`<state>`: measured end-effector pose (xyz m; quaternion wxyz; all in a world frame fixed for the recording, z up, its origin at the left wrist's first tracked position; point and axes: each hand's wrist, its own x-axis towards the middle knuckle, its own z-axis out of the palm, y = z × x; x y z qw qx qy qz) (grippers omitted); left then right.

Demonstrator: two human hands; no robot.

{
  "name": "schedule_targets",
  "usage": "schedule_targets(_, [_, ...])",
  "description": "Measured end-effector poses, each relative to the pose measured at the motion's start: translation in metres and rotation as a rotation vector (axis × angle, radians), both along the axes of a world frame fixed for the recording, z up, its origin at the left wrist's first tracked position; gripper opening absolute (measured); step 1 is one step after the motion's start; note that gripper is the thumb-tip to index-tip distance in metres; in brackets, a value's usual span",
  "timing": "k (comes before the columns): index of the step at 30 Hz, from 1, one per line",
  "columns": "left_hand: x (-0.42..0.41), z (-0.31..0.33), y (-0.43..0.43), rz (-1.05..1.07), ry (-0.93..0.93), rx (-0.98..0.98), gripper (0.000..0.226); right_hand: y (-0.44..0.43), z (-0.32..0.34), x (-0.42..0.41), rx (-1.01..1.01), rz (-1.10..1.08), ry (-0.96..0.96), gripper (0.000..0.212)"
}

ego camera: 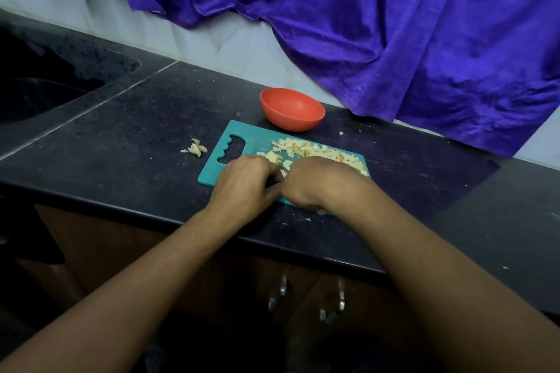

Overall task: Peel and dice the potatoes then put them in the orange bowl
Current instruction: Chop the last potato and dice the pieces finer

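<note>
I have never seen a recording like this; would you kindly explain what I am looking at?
There is no machine here: a person works with bare hands, and the one picture comes from a camera worn on their head, looking down. The left hand and right hand meet over a teal cutting board on a dark counter. Diced potato lies on the board, an orange bowl stands behind it, and peels lie beside it. What the hands hold is hidden.

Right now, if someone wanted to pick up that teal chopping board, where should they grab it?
Probably by the handle slot at the left end of the teal chopping board, coming from the left. That end is bare, while the diced potato is heaped toward the right end.
</note>
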<state>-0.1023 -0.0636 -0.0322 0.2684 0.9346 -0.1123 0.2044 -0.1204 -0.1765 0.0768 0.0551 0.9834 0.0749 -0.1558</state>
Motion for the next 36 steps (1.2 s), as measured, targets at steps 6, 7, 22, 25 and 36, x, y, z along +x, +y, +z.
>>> schedule_targets(6, [-0.001,0.001,-0.001,-0.018,0.014,-0.058,0.003,-0.009,-0.029,-0.019,0.095,-0.08,-0.013,0.026])
schedule_targets(7, [-0.001,0.001,0.0,-0.019,0.017,-0.067,0.004,-0.011,-0.036,-0.023,0.108,-0.086,-0.031,0.029])
schedule_targets(22, [0.001,-0.005,0.002,-0.04,0.013,-0.029,0.009,-0.021,-0.006,-0.001,0.109,-0.059,0.007,0.023])
schedule_targets(25, [0.0,-0.005,0.002,-0.034,0.009,-0.054,0.006,-0.026,-0.007,0.006,0.231,-0.081,0.038,0.024])
schedule_targets(36, [0.002,-0.005,0.004,0.004,0.025,-0.169,0.009,-0.081,-0.043,0.004,1.042,-0.46,0.215,0.03])
